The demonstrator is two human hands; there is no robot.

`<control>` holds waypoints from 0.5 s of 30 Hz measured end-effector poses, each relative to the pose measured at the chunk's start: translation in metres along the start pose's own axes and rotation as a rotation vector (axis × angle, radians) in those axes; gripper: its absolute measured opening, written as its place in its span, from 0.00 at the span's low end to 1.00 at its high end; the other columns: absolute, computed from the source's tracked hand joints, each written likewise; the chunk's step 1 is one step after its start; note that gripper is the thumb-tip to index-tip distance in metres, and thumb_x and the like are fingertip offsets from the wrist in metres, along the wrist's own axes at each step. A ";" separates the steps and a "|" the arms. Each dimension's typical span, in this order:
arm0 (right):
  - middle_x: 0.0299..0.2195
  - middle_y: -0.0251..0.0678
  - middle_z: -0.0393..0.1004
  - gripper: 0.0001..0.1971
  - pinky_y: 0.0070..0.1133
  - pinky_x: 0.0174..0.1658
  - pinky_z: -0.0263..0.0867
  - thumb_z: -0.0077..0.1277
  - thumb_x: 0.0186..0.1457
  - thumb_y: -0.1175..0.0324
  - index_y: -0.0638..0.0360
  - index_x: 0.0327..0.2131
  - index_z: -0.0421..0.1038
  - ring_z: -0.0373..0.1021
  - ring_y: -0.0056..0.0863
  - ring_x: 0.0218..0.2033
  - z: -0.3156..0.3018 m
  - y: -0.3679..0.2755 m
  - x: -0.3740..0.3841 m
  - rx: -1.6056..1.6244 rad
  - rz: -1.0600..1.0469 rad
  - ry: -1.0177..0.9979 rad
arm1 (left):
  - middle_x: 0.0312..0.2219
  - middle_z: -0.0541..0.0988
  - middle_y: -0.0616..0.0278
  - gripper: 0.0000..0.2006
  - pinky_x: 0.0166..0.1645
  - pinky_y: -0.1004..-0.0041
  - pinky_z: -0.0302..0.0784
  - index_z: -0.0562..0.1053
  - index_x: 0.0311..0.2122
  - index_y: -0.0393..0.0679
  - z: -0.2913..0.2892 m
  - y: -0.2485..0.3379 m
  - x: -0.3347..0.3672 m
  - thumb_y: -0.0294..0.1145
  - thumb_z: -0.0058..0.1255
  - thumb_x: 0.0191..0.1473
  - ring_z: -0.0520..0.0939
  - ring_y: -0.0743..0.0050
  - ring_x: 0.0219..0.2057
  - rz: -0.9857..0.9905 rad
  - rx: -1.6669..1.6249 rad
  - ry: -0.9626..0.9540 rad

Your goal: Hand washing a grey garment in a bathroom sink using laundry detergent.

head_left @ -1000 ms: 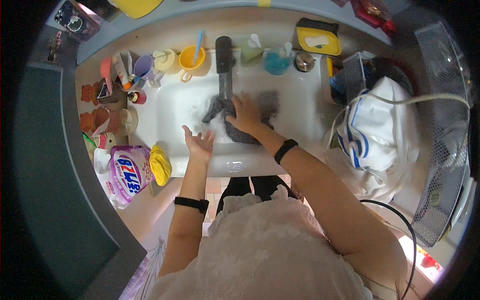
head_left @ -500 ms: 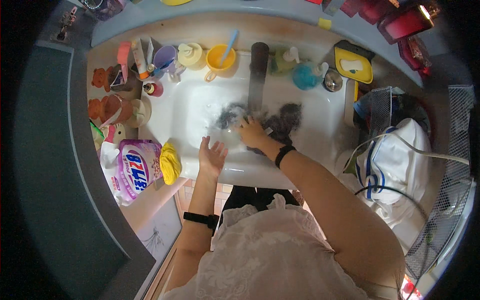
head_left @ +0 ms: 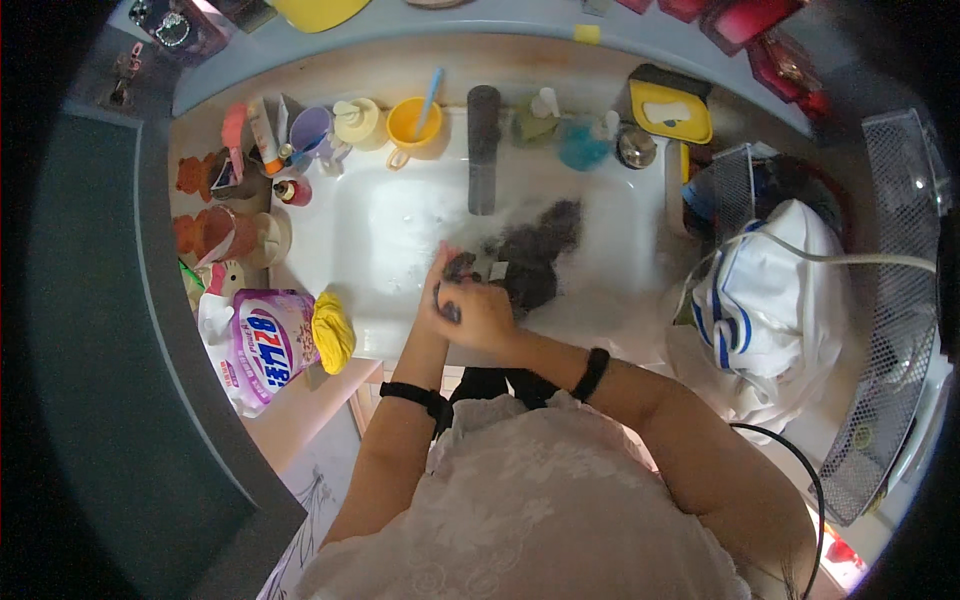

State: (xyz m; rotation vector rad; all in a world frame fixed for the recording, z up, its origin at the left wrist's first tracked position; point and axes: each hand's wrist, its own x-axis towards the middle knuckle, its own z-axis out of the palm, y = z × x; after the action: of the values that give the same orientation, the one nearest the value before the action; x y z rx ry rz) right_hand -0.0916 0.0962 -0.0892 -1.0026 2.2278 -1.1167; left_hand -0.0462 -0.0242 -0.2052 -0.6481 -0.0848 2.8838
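A wet dark cloth (head_left: 540, 255) with a small white label lies in the white sink (head_left: 640, 235). Its left end is bunched up between my two hands, near the basin's front side. My right hand (head_left: 478, 315) is closed over this bunch, knuckles up. Against it from the left presses my left hand (head_left: 440, 272), mostly covered by the right one, with dark fabric showing between them. Beyond the hands, the dark faucet (head_left: 483, 150) reaches out over the basin.
Along the back rim stand a yellow cup (head_left: 413, 122) with a blue toothbrush, pump bottles and a soap dish (head_left: 670, 108). At left are a purple detergent bag (head_left: 272, 345) and a yellow cloth (head_left: 332, 333). A white-and-blue fabric bundle (head_left: 775, 300) sits right.
My left hand, open and palm up before, has come in against my right. My right hand has drawn nearer with part of the dark cloth, now gathered between both. The view has shifted slightly.
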 end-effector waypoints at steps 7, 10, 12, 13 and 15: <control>0.27 0.45 0.74 0.13 0.35 0.31 0.65 0.49 0.44 0.55 0.54 0.27 0.73 0.70 0.46 0.28 -0.005 0.014 0.010 0.000 0.464 0.251 | 0.38 0.73 0.59 0.15 0.47 0.62 0.69 0.68 0.42 0.45 -0.022 -0.023 0.040 0.42 0.39 0.56 0.74 0.63 0.39 0.494 1.229 0.289; 0.28 0.44 0.74 0.13 0.34 0.33 0.65 0.47 0.45 0.56 0.53 0.28 0.73 0.70 0.45 0.31 -0.023 0.046 0.022 0.053 0.613 0.280 | 0.37 0.73 0.58 0.15 0.45 0.62 0.70 0.68 0.42 0.43 -0.025 -0.035 0.045 0.42 0.37 0.56 0.74 0.62 0.39 0.572 1.250 0.278; 0.27 0.44 0.74 0.13 0.34 0.35 0.65 0.46 0.45 0.57 0.55 0.28 0.73 0.70 0.45 0.32 -0.034 0.067 0.019 0.001 0.634 0.389 | 0.37 0.73 0.55 0.18 0.42 0.61 0.71 0.66 0.44 0.41 0.053 -0.076 0.062 0.44 0.39 0.56 0.75 0.59 0.38 0.312 0.422 0.546; 0.27 0.43 0.74 0.13 0.35 0.34 0.65 0.46 0.45 0.57 0.54 0.28 0.72 0.70 0.45 0.31 -0.028 0.052 0.014 0.036 0.573 0.364 | 0.36 0.73 0.56 0.16 0.42 0.63 0.71 0.67 0.42 0.42 0.064 -0.067 0.058 0.42 0.38 0.56 0.75 0.61 0.38 0.240 0.395 0.489; 0.30 0.43 0.73 0.14 0.36 0.36 0.65 0.47 0.45 0.57 0.53 0.31 0.71 0.70 0.45 0.33 -0.026 0.050 0.008 0.012 0.588 0.282 | 0.35 0.73 0.59 0.13 0.43 0.66 0.71 0.69 0.38 0.42 0.070 -0.054 0.044 0.39 0.36 0.57 0.74 0.65 0.37 0.085 0.328 0.388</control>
State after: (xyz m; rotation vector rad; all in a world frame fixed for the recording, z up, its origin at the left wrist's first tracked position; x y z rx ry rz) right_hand -0.1334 0.1233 -0.1158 -0.1482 2.4855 -1.0322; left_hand -0.1062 0.0360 -0.1554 -1.1419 0.4659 2.6942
